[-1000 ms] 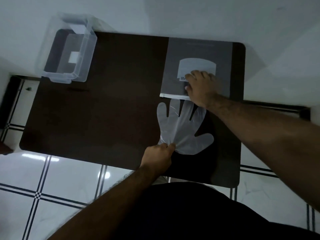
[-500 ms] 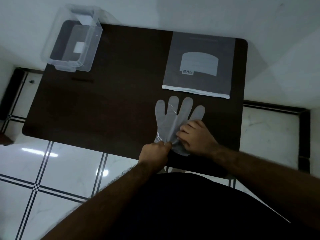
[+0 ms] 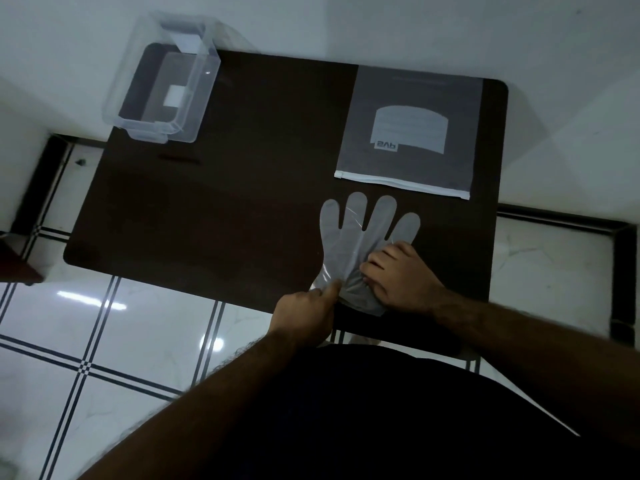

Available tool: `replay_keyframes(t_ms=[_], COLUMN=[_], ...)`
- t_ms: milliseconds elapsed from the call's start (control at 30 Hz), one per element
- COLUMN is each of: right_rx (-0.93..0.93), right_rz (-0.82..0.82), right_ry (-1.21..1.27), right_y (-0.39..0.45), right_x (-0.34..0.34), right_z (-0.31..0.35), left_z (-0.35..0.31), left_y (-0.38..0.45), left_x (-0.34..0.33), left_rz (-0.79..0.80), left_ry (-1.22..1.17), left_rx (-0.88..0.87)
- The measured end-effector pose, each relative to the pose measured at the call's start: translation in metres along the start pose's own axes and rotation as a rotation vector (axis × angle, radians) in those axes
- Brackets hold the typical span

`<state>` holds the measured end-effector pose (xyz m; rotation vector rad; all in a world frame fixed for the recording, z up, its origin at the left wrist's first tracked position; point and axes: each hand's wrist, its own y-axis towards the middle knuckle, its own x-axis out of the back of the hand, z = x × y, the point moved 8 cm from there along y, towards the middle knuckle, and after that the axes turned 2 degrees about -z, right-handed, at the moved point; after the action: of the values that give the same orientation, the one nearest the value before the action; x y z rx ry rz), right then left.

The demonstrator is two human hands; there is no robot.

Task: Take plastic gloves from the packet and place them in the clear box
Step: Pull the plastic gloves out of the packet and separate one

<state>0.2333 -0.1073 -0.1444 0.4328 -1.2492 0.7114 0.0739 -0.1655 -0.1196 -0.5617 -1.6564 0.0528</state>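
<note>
Gathering the plastic glove (image 3: 360, 233) near the tabletop's (image 3: 242, 202) front edge: left hand (image 3: 306, 315) pinches the cuff, right hand (image 3: 398, 278) presses flat; bunch film evenly before lifting.

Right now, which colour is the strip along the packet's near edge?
White, on the grey plastic packet; the strip is clearest in the head view.

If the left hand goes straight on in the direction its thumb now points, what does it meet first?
Probably the right hand, which lies just beyond the left hand across the plastic glove's cuff; depth is unclear.
</note>
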Motion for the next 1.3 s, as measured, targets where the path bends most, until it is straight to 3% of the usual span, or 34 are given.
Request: replay_keyframes(t_ms=[200,333,467,633,767,900,1033,1300], right_rx=[-0.077,-0.158,-0.358,-0.423,-0.489,-0.544,-0.751,-0.854], right_rz=[-0.116,-0.062,0.028,-0.069,-0.142,-0.273,-0.295,-0.306], right_ry=[0.053,0.125,0.14,0.127,0.255,0.49,0.661,0.855], right_y=[0.013,0.033,0.049,0.046,0.038,0.028,0.013,0.0], right_x=[0.013,0.004,-0.012,-0.01,-0.008,0.004,-0.002,-0.005], right_z=[0.029,0.071,0.084,0.087,0.08,0.074,0.061,0.062], left_z=[0.045,0.073,0.098,0.114,0.117,0.103,0.078,0.054], left_y=[-0.004,-0.006,-0.01,-0.013,-0.007,0.001,0.012,0.025], left_x=[0.011,0.013,0.012,0.01,0.0,-0.016,-0.025,-0.033], left_rz=[-0.115,-0.145,-0.164,-0.165,-0.084,0.057,0.224,0.342], left_ry=[-0.25,-0.383,-0.502,-0.571,-0.714,-1.151,-1.521,-1.653], left_rx=[0.144,0.215,0.269,0.261,0.309,0.467,0.599,0.563])
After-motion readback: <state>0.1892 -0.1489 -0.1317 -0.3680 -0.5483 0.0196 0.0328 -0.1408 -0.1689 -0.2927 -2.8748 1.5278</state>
